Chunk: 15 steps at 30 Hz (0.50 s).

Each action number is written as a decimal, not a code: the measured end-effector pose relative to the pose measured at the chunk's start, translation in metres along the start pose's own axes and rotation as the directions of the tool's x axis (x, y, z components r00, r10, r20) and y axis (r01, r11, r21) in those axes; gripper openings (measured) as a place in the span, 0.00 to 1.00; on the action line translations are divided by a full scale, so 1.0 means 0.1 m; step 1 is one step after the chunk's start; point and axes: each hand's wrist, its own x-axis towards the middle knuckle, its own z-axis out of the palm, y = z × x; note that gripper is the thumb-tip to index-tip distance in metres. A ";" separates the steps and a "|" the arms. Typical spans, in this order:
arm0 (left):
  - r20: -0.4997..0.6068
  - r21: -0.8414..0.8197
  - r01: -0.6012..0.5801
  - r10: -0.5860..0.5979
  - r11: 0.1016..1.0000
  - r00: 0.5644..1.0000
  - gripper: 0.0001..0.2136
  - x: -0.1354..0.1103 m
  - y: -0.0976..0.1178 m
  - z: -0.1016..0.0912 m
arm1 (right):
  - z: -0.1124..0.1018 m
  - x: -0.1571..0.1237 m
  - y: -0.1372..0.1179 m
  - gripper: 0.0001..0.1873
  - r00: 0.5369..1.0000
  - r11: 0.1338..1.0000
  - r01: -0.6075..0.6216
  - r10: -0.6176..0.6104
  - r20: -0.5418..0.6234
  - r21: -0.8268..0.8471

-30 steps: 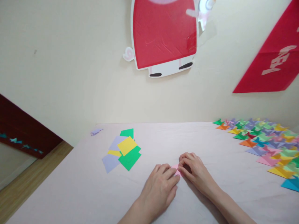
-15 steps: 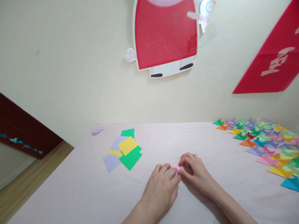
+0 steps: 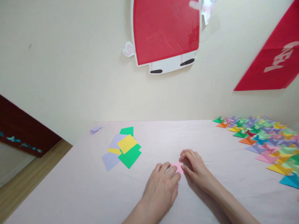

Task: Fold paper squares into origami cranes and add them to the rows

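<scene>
Lower centre of frame: pink paper [image 3: 178,167] on the pale bench [image 3: 70,186], between two hands held a little apart. Left hand [image 3: 161,185] little changed from half a second ago: fingers bent, tips on the paper's left side; pressing or pinching, cannot tell with pads hidden. Right hand [image 3: 187,160] looser now: thumb at the paper's right edge, forefinger raised clear, plain gap between. More pink face showing than before. Reading: right-hand pinch eased, sheet probably steadied mostly from the left. Small, smooth, matt; fold lines too fine to make out.

Far right, middle to lower: crowded slanting rows of folded paper pieces [image 3: 248,141], sharp triangular bases, peaked tops, crisp creases, many colours. Left of centre: loose overlapping flat sheets, among them green sheet [image 3: 130,157], lilac sheet [image 3: 110,161], yellow sheet [image 3: 127,144]; straight-cut, square-cornered. Beyond, near bench's far left corner: narrow folded lilac piece [image 3: 95,130]. Upper centre, on smooth cream wall [image 3: 70,62]: glossy, wrinkled red cut-out [image 3: 167,31].
</scene>
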 end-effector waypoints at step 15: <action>-0.049 -0.068 -0.008 0.005 0.998 0.999 0.12 -0.04 -0.03 0.10 | 0.03 0.02 -0.02 0.13 0.999 0.998 -0.023 0.025 -0.034 0.050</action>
